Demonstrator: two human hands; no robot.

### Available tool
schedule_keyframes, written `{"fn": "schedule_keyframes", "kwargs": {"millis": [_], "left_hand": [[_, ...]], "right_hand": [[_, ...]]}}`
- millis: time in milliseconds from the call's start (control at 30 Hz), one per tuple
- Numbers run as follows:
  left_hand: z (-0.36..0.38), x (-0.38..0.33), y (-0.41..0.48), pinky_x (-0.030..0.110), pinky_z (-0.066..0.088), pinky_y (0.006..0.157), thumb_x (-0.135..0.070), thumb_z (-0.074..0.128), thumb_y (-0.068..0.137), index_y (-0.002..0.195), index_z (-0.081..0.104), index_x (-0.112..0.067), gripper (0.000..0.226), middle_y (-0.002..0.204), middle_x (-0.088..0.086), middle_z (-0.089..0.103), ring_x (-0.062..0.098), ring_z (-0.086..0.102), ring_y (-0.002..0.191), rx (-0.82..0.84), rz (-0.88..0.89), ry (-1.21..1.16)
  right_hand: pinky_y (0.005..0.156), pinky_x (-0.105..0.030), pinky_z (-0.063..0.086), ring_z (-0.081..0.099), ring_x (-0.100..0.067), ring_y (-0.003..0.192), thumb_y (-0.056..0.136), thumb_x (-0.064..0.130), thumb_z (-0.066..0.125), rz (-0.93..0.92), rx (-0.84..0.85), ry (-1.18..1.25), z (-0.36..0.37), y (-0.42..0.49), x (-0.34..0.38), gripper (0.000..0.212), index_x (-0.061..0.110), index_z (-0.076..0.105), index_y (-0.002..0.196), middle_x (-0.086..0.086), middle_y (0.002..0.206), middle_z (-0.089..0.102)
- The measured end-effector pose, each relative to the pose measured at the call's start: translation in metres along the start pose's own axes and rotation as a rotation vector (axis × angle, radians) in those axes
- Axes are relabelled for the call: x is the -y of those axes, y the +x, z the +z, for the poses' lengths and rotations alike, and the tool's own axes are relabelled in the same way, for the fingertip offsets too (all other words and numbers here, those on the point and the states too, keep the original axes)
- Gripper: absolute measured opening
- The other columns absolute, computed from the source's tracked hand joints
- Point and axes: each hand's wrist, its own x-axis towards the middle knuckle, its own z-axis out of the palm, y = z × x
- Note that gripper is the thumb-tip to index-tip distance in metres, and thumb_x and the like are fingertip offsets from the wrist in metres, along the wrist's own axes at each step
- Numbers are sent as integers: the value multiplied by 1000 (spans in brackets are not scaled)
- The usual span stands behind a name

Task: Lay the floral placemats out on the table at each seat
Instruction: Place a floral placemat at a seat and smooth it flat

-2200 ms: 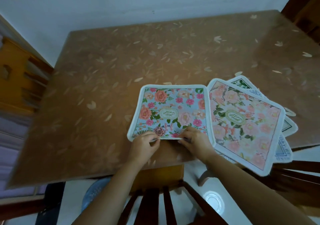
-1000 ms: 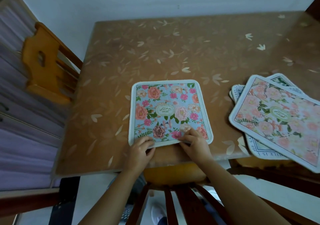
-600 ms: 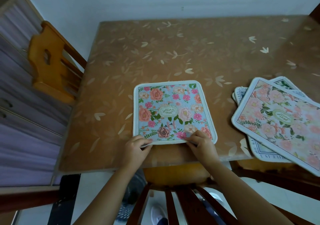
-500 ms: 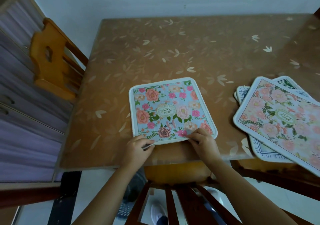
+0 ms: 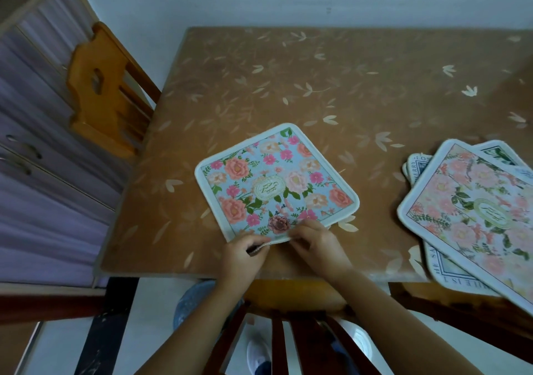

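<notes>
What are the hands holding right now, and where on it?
Both the left hand and right hand pinch the blue floral placemat along its near edge, close together.

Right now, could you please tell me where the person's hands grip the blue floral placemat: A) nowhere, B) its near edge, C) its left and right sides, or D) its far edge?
B: the left hand and the right hand both pinch the blue floral placemat at its near edge, by the front of the table.
</notes>
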Motion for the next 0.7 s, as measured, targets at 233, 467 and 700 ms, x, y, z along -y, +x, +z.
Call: {"fn": "schedule_keyframes", "kwargs": {"millis": [233,467,700], "left_hand": [[5,-6,4,27,50,66,2,74,70,78,70,-2,10,77,12,66,20,62,72,101,157,74],[2,5,13,15,50,73,10,77,62,77,71,2,18,80,15,69,12,64,76,120,233,71],[13,2,28,24,50,66,12,77,61,74,71,3,16,75,15,69,10,58,74,155,286,114]], "right_hand": [[75,-28,50,62,-21,81,74,-3,70,100,38,133,3,-4,-5,12,4,70,83,-13,87,68],[79,0,38,62,-12,89,72,-3,71,301,-4,164,-27,-12,-34,20,14,72,84,3,93,67],[88,-26,48,64,-24,93,74,-8,67,345,-38,54,-65,-19,-40,17,3,70,87,-14,100,69]]}}
